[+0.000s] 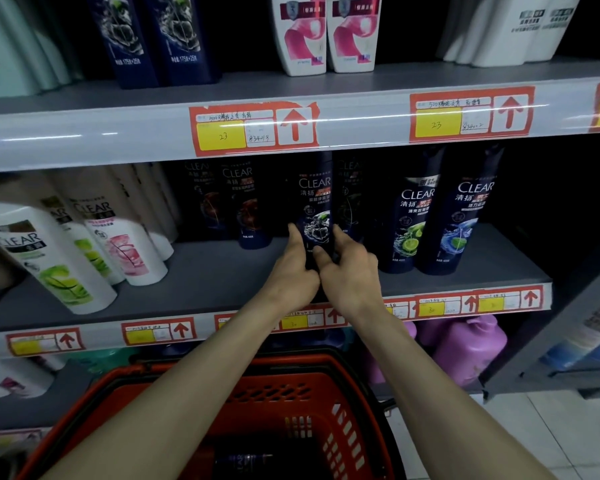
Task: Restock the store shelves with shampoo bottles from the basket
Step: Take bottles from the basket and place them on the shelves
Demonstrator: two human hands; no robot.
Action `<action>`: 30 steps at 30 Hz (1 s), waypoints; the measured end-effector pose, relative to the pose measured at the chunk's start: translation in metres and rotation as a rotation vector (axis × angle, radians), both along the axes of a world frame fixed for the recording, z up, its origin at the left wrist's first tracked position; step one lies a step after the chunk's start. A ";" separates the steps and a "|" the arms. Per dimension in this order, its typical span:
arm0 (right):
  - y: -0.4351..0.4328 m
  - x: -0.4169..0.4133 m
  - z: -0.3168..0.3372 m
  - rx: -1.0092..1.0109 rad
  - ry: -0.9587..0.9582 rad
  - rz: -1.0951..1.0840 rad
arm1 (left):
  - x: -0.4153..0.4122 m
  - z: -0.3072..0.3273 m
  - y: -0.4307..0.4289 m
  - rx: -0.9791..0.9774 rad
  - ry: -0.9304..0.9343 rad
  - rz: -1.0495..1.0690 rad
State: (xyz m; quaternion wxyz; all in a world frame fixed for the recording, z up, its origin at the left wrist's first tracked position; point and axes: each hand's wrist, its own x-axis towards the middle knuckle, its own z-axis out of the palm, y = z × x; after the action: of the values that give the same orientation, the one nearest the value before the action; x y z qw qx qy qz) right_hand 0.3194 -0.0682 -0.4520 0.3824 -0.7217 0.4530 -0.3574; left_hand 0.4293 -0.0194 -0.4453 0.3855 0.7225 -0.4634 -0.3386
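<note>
Item held: one tall dark navy plastic shampoo bottle, front label "CLEAR" in white above Chinese characters and a grey splash picture. It stands upright with its long axis vertical, the lettering the right way up and facing the wearer (its foot is hidden by the fingers, so contact with the shelf cannot be told). The left hand and right hand are pressed side by side and both clasp the bottle's lower part, thumbs on the label. Under the hands: the grey metal shelf board. Just right of the right hand: a navy "CLEAR" bottle with a lime picture, then a navy "CLEAR" bottle with a blue water picture. Left of the left hand: a dark "CLEAR" bottle with a red picture, and farther left a white "CLEAR" bottle with a green leaf, leaning. Above the hands: a red and yellow price ticket, handwritten "23", with a red arrow pointing up. Below the forearms: a red perforated plastic basket holding a dark bottle lying flat.
</note>
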 end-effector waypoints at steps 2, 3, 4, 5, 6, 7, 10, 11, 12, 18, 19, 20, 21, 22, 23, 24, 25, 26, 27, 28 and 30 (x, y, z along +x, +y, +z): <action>0.003 -0.001 0.004 0.016 -0.005 -0.006 | 0.000 0.003 0.002 -0.001 0.013 0.006; 0.004 -0.002 0.007 0.022 -0.015 -0.014 | 0.000 0.004 0.005 -0.004 0.016 0.011; 0.007 -0.003 0.009 0.021 -0.023 -0.026 | 0.001 0.005 0.009 -0.009 0.013 0.021; 0.009 -0.005 0.013 0.007 -0.023 -0.043 | 0.003 0.006 0.014 -0.016 0.001 0.035; 0.013 -0.007 0.018 -0.022 -0.013 -0.060 | 0.006 0.007 0.021 -0.034 -0.008 0.053; 0.017 -0.009 0.023 -0.058 -0.001 -0.077 | 0.009 0.008 0.029 -0.064 -0.012 0.070; 0.040 -0.014 0.035 -0.133 -0.018 -0.076 | 0.021 0.016 0.063 -0.157 -0.053 0.114; 0.047 -0.015 0.036 -0.137 -0.030 -0.063 | 0.024 0.019 0.073 -0.177 -0.076 0.120; 0.055 -0.015 0.036 -0.140 -0.026 -0.044 | 0.027 0.022 0.084 -0.188 -0.083 0.127; 0.110 0.007 0.052 -0.225 0.124 0.169 | 0.040 0.023 0.177 -0.163 -0.047 0.158; 0.119 0.010 0.055 -0.238 0.136 0.196 | 0.042 0.021 0.190 -0.153 -0.043 0.170; 0.128 0.014 0.057 -0.253 0.156 0.227 | 0.045 0.021 0.202 -0.143 -0.039 0.182; 0.137 0.017 0.057 -0.267 0.180 0.258 | 0.047 0.019 0.213 -0.128 -0.036 0.191; 0.146 0.020 0.056 -0.270 0.210 0.289 | 0.050 0.017 0.223 -0.113 -0.031 0.197; 0.152 0.022 0.051 -0.261 0.243 0.325 | 0.052 0.015 0.231 -0.095 -0.022 0.209; 0.159 0.023 0.045 -0.248 0.289 0.367 | 0.055 0.010 0.238 -0.074 -0.010 0.222; 0.164 0.023 0.037 -0.237 0.343 0.413 | 0.058 0.005 0.244 -0.054 -0.003 0.234; 0.169 0.023 0.027 -0.224 0.404 0.462 | 0.060 0.000 0.250 -0.038 -0.001 0.242; 0.172 0.022 0.016 -0.207 0.462 0.508 | 0.062 -0.007 0.255 -0.013 0.007 0.246; 0.176 0.022 0.006 -0.187 0.521 0.547 | 0.065 -0.014 0.259 0.017 0.024 0.243; 0.180 0.022 -0.015 -0.163 0.616 0.593 | 0.070 -0.031 0.263 0.091 0.065 0.222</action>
State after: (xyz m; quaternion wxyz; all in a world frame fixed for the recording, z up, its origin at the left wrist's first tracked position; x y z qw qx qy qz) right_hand 0.3413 0.1121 -0.4666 0.2575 -0.9213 0.2892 -0.0345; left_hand 0.4991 0.2438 -0.4767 0.4022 0.7747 -0.3522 -0.3377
